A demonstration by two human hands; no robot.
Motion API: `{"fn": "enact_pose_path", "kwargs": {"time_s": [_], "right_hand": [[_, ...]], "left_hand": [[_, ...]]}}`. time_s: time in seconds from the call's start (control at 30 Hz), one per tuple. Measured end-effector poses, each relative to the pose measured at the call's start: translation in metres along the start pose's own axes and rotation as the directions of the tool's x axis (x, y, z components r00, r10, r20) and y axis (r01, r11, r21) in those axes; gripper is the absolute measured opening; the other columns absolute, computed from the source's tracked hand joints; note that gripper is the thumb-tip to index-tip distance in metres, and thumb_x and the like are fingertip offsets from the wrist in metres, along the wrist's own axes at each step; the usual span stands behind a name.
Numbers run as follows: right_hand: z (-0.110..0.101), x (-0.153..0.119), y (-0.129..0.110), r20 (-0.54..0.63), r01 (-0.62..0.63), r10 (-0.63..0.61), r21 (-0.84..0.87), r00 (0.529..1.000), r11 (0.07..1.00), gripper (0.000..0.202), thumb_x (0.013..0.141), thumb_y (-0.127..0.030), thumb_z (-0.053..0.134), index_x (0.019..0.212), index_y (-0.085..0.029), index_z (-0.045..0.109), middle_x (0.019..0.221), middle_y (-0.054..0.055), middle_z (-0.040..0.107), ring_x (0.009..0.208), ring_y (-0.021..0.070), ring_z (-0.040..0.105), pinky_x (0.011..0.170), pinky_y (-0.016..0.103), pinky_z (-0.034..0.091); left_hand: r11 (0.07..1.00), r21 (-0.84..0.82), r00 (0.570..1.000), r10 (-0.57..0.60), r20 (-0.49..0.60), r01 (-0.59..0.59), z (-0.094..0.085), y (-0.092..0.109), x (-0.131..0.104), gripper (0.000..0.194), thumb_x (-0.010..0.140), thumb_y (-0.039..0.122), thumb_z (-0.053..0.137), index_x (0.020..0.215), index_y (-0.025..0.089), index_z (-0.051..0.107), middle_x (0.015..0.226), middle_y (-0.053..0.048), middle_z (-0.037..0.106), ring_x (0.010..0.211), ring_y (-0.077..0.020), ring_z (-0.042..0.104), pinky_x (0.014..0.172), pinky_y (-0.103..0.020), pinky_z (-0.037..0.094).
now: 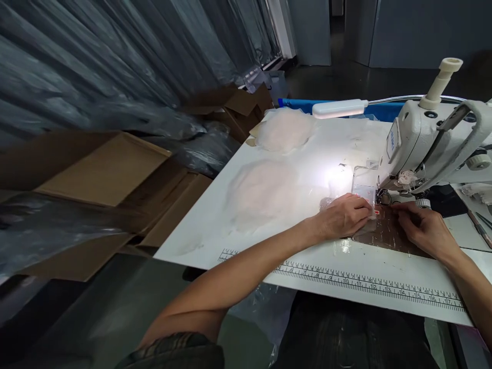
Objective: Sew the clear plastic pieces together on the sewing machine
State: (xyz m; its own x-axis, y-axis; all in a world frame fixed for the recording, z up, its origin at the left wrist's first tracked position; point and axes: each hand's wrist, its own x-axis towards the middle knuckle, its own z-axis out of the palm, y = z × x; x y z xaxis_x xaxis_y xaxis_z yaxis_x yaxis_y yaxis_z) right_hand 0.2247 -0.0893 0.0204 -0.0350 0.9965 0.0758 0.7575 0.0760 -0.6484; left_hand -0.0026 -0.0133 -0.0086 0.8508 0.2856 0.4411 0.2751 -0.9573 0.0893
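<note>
My left hand [348, 215] lies left of the needle area of a white sewing machine [415, 138]. Its fingers are curled and pressed down on a small piece of pale, sheer fabric [326, 203], part of which shows beside the wrist. My right hand [426, 228] is just right of the presser foot [380, 196], thumb and forefinger brought together; whatever sits between them is too small to make out. Beneath both hands is a shiny brown plate [395, 234]. A clear plastic guard [363, 179] stands behind my left fingers.
Two piles of pale pink sheer pieces, a near pile [263, 189] and a far pile [286, 129], lie on the white table [207, 230]. A lit lamp [340, 108] hangs behind. A printed ruler [346, 279] follows the front edge. Cardboard boxes [103, 164] stand left; tools [478, 228] lie right.
</note>
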Motion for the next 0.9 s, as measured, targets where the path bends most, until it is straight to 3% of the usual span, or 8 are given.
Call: {"fn": "enact_pose_path", "kwargs": {"time_s": [0.1,0.2,0.37,0.53,0.77,0.9], "right_hand": [[0.004,0.000,0.001,-0.043,0.026,-0.027,-0.001,0.999,1.000,0.031,0.083,-0.032,0.047,0.097,-0.019,0.072,0.079,0.004,0.073,0.068,0.0186,0.066,0.062,0.030,0.051],[0.011,0.003,-0.002,-0.056,0.095,-0.099,-0.062,0.994,0.994,0.034,0.086,-0.032,0.045,0.101,-0.020,0.073,0.083,0.006,0.074,0.071,0.0199,0.066,0.064,0.032,0.051],[0.018,0.008,-0.002,0.064,0.264,-0.256,-0.176,0.965,0.949,0.036,0.092,-0.031,0.044,0.115,-0.025,0.071,0.094,0.008,0.071,0.075,0.0198,0.064,0.064,0.032,0.052],[0.021,0.004,0.004,0.120,0.339,-0.318,-0.284,0.941,0.897,0.038,0.094,-0.030,0.042,0.122,-0.026,0.068,0.096,0.010,0.066,0.074,0.0196,0.062,0.065,0.033,0.052],[0.022,0.000,0.010,0.114,0.360,-0.341,-0.272,0.933,0.893,0.039,0.095,-0.030,0.043,0.126,-0.026,0.067,0.097,0.011,0.063,0.079,0.0205,0.062,0.071,0.037,0.055],[0.022,0.000,0.012,0.111,0.348,-0.331,-0.245,0.937,0.905,0.039,0.095,-0.030,0.044,0.127,-0.026,0.066,0.100,0.012,0.064,0.081,0.0210,0.062,0.072,0.037,0.056]], "left_hand": [[1.000,0.006,0.999,0.009,-0.033,-0.009,-0.004,0.000,0.001,0.025,0.103,0.020,0.041,0.101,0.017,0.066,0.103,-0.006,0.071,0.093,-0.0132,0.065,0.094,-0.036,0.051],[0.995,0.099,0.999,0.022,-0.047,-0.018,-0.007,0.001,0.002,0.027,0.103,0.020,0.042,0.092,0.018,0.067,0.096,-0.003,0.071,0.080,-0.0112,0.063,0.085,-0.033,0.051],[0.989,0.131,0.998,0.058,0.039,-0.063,-0.007,0.002,0.004,0.031,0.101,0.012,0.039,0.088,0.019,0.066,0.095,-0.001,0.072,0.078,-0.0097,0.061,0.083,-0.032,0.048],[0.992,0.102,0.994,0.063,0.090,-0.072,-0.010,0.005,0.003,0.026,0.103,0.023,0.042,0.096,0.019,0.067,0.098,-0.003,0.072,0.081,-0.0125,0.062,0.077,-0.031,0.046],[0.983,0.168,0.992,0.094,-0.085,-0.079,-0.007,0.013,0.000,0.024,0.099,0.017,0.048,0.082,0.018,0.065,0.091,0.001,0.072,0.075,-0.0117,0.060,0.096,-0.039,0.043],[0.967,0.230,0.990,0.125,-0.065,-0.107,-0.005,0.014,0.001,0.024,0.097,0.012,0.049,0.078,0.018,0.064,0.090,0.000,0.071,0.073,-0.0116,0.058,0.085,-0.033,0.047]]}}
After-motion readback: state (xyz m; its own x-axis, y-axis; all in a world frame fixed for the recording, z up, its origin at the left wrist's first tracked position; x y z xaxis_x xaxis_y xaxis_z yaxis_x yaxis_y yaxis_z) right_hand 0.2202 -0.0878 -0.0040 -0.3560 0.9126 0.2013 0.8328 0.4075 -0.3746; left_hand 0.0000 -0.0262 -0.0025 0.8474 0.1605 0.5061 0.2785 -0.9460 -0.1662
